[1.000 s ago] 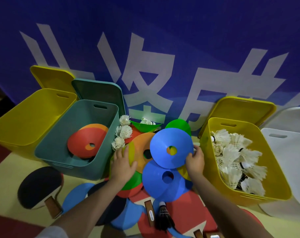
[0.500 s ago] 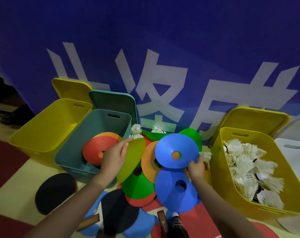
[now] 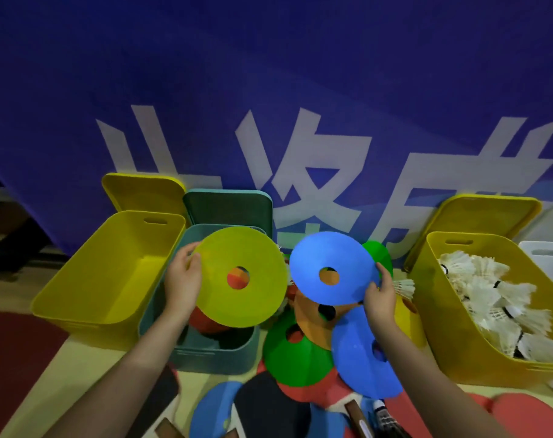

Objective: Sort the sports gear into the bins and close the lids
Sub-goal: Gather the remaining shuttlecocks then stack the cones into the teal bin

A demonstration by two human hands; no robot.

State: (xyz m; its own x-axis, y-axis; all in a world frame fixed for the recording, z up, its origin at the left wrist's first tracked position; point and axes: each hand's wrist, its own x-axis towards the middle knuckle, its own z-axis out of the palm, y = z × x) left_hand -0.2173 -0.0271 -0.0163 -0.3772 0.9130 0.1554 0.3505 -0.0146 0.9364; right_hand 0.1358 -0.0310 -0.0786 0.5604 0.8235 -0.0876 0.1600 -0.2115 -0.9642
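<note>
My left hand (image 3: 183, 279) grips the left edge of a yellow-green disc cone (image 3: 237, 298) and holds it above the open teal bin (image 3: 212, 352), where red and orange cones lie. My right hand (image 3: 381, 292) grips the right edge of a blue disc cone (image 3: 319, 257), raised over a pile of cones on the floor: a green cone (image 3: 297, 355), an orange cone (image 3: 313, 320), another blue cone (image 3: 360, 355).
An empty yellow bin (image 3: 111, 273) stands left of the teal one, lids leaning behind both. At right, a yellow bin (image 3: 452, 330) holds several shuttlecocks (image 3: 496, 298). Table tennis paddles (image 3: 269, 409) lie on the floor near me. A blue banner hangs behind.
My left hand lifted the yellow-green cone off the pile and carried it left over the teal bin. My right hand raised the blue cone a little higher.
</note>
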